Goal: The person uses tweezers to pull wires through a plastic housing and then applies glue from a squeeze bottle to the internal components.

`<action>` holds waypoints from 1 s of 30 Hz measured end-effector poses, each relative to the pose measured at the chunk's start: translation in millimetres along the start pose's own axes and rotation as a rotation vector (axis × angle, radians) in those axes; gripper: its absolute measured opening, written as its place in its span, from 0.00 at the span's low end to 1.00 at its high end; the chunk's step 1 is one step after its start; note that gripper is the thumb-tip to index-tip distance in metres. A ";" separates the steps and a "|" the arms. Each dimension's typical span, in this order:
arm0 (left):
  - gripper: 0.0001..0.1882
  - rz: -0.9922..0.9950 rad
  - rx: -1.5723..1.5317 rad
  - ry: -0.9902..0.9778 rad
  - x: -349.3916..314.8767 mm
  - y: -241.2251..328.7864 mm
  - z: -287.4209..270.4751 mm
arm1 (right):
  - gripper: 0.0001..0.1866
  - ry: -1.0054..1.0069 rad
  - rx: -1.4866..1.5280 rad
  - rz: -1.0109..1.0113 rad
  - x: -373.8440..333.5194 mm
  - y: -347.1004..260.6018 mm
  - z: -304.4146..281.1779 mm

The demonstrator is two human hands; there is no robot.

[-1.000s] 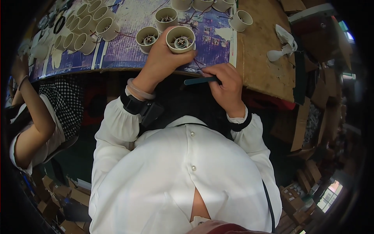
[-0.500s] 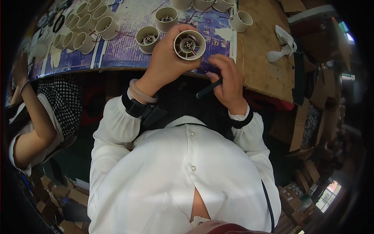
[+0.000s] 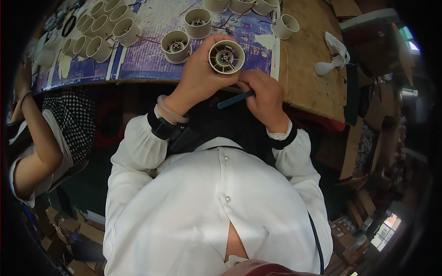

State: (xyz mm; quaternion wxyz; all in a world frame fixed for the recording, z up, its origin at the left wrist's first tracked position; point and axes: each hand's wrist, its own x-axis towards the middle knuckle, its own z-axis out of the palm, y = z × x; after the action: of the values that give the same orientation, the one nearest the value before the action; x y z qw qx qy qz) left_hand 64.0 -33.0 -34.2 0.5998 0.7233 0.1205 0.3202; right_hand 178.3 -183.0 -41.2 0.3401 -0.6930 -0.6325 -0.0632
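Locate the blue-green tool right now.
In the head view, the blue-green tool is in the person's right hand, just below the cream cup-shaped part held in the left hand.

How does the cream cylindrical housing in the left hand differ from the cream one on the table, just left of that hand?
The held cream cylindrical housing is gripped by the left hand; the nearby cream cylindrical housing rests on the purple-blue table covering. The held housing faces the camera nearly end-on; the nearby housing shows more outer wall below its rim. Both are cream, with round rims and a hub inside.
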 end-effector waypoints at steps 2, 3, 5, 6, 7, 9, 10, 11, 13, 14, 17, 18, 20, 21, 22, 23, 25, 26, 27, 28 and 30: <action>0.27 0.011 0.070 0.008 2.7 -2.2 -2.7 | 0.05 -0.011 0.266 0.159 0.0 1.3 -2.9; 0.27 0.010 0.067 0.010 3.4 -4.3 -3.7 | 0.05 -0.016 0.398 0.240 0.2 2.3 -4.9; 0.27 0.017 0.119 0.027 4.4 -9.0 -6.0 | 0.06 -0.031 0.497 0.330 1.4 6.9 -14.3; 0.27 0.020 0.142 0.031 4.5 -10.1 -5.8 | 0.08 -0.040 0.595 0.425 1.8 9.0 -21.2; 0.27 0.020 0.137 0.028 4.2 -10.1 -5.8 | 0.11 -0.048 0.693 0.519 2.8 9.9 -26.1; 0.27 0.023 0.183 0.014 3.1 -8.5 -6.2 | 0.14 -0.038 0.554 0.449 10.6 15.5 -28.9; 0.27 0.024 0.207 0.009 2.5 -8.2 -5.6 | 0.16 -0.029 0.420 0.375 15.4 19.2 -29.6; 0.27 0.024 0.206 0.010 3.1 -8.7 -5.8 | 0.19 -0.021 0.288 0.297 19.8 20.6 -30.6; 0.27 0.017 0.213 -0.010 4.2 -10.4 -6.2 | 0.17 -0.075 0.215 0.362 25.0 19.1 -35.8; 0.27 0.012 0.217 -0.020 4.5 -10.9 -6.5 | 0.16 -0.128 0.143 0.428 27.0 18.5 -38.6; 0.27 0.029 0.218 -0.030 4.6 -10.0 -5.3 | 0.12 -0.191 0.090 0.461 27.5 18.2 -46.1; 0.27 0.038 0.218 -0.036 4.4 -9.8 -5.4 | 0.10 -0.200 0.108 0.433 26.8 18.4 -48.7; 0.27 0.036 0.225 -0.037 4.3 -9.5 -7.2 | 0.08 -0.210 0.127 0.404 25.8 19.5 -50.1; 0.27 0.032 0.231 -0.042 4.9 -9.9 -7.7 | 0.06 -0.205 0.201 0.403 24.0 21.4 -48.8; 0.27 0.029 0.238 -0.048 5.4 -10.2 -7.9 | 0.05 -0.199 0.276 0.401 22.1 23.3 -47.6; 0.27 0.029 0.237 -0.048 5.7 -10.4 -7.7 | 0.05 -0.193 0.352 0.399 21.3 24.4 -47.6; 0.29 0.007 0.212 -0.055 6.2 -10.3 -6.8 | 0.04 -0.138 0.419 0.426 23.7 24.0 -54.6; 0.30 -0.005 0.201 -0.058 6.2 -10.1 -7.3 | 0.05 -0.083 0.488 0.453 26.6 21.6 -59.2; 0.30 -0.005 0.205 -0.057 6.0 -10.0 -7.9 | 0.05 -0.027 0.558 0.479 29.6 18.5 -63.0; 0.29 -0.009 0.198 -0.058 5.9 -10.1 -7.7 | 0.05 -0.027 0.558 0.478 32.9 12.6 -67.1; 0.29 -0.017 0.186 -0.059 5.7 -10.3 -7.8 | 0.06 0.027 0.743 0.507 40.6 -5.2 -72.6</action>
State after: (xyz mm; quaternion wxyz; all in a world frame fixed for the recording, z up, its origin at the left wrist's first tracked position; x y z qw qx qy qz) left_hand 65.8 -21.1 -41.5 0.5362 0.7839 0.1381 0.2809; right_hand 206.2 -189.3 37.1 0.5787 -0.6562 -0.4179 0.2445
